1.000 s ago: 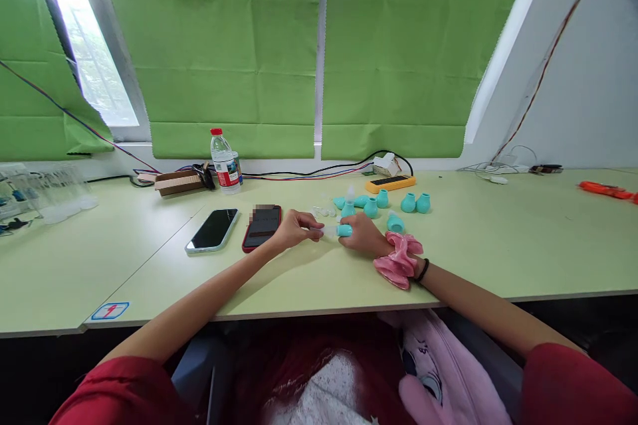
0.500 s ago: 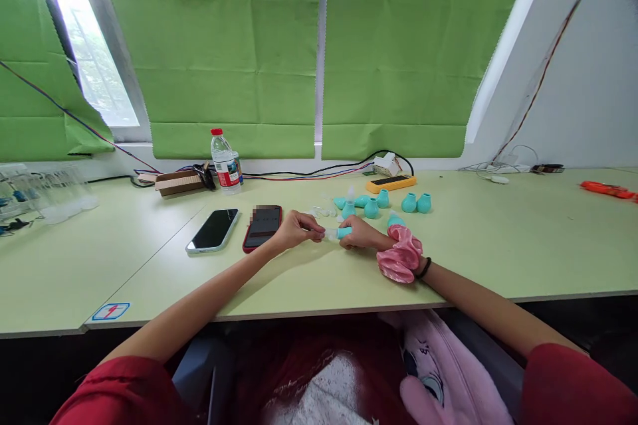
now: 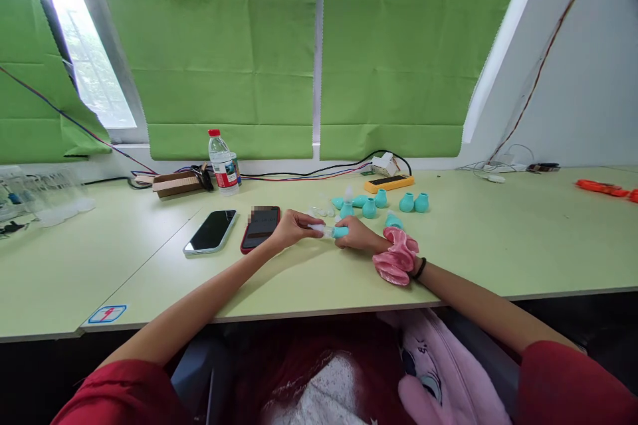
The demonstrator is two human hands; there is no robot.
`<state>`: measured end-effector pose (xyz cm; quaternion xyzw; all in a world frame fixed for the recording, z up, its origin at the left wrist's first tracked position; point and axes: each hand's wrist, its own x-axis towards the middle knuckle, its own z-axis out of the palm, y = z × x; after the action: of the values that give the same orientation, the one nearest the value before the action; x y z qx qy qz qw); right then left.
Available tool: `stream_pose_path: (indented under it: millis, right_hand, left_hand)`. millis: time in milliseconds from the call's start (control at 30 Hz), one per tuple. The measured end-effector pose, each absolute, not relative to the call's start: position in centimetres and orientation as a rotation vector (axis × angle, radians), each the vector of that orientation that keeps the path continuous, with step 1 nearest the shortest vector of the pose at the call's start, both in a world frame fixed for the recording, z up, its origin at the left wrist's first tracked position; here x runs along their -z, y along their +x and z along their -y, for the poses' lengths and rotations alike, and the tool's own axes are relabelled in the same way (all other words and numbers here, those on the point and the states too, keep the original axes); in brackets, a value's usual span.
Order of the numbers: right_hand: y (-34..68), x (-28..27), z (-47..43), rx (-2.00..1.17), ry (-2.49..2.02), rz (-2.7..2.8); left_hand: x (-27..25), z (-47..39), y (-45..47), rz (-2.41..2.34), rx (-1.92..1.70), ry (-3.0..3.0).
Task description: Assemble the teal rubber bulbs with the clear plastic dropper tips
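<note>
My right hand (image 3: 355, 234) is closed around a turquoise bulb (image 3: 341, 232), whose neck sticks out to the left; the palm hides the rest. Between the fingertips of my left hand (image 3: 294, 229) is a small clear-white nozzle (image 3: 323, 230), pointing sideways and meeting the neck of the bulb. How deep it sits in the neck I cannot tell. Behind my hands stand several more turquoise bulbs (image 3: 369, 208), one of them carrying a clear tip (image 3: 348, 193). Several small clear pieces (image 3: 321, 210) lie just beyond my left fingers. Another turquoise bulb (image 3: 393, 220) rests behind my right wrist.
Left of my hands lie a red-edged phone (image 3: 260, 227) and a white-edged phone (image 3: 211, 232). Farther back are a water bottle (image 3: 222, 163), a cardboard box (image 3: 180, 183), a yellow-framed device (image 3: 389, 184) and cables. Clear cups (image 3: 50, 192) stand far left; an orange item (image 3: 601, 187) lies far right.
More of the clear-white nozzle shows between my left fingertips and the bulb's neck. Both hands stay close together in nearly the same place; the whole view has shifted slightly.
</note>
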<state>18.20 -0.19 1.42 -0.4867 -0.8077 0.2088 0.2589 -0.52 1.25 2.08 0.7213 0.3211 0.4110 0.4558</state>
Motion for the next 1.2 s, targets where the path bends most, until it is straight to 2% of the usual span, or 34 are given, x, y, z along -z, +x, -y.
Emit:
stream_pose_path:
  millis: [267,433,567,733,900,1033,1200]
  right_hand:
    - [18.3,-1.6,0.2,-0.705,-1.257,2.262]
    - [17.8,-1.8,0.7,-0.487,-1.089,2.156]
    - [17.8,-1.9,0.4,-0.241,-1.155,1.978]
    - [18.7,-1.7,-0.7,-0.027,-1.269,1.746]
    - [19.4,-1.3,-1.6,-0.019,-1.296,1.666]
    - [19.8,-1.3,-2.3,-0.024,-1.37,1.601]
    - [20.6,-1.5,-2.8,-0.063,-1.407,1.526]
  left_hand:
    - [-2.1,-1.0,-0.6,-0.772,-1.013,1.781]
    - [-2.3,-0.8,-0.2,-0.799,-1.151,1.742]
    - [-2.2,-0.9,-0.1,-0.8,-1.202,1.678]
    - [-1.6,-1.0,-0.2,-1.032,-1.129,2.138]
    - [-0.9,-0.7,-0.1,-1.094,-0.843,2.739]
    - [-0.4,-1.2,-0.2,-1.124,-0.677,2.838]
    - [-0.1,-1.8,-0.5,-1.058,-0.698,2.858]
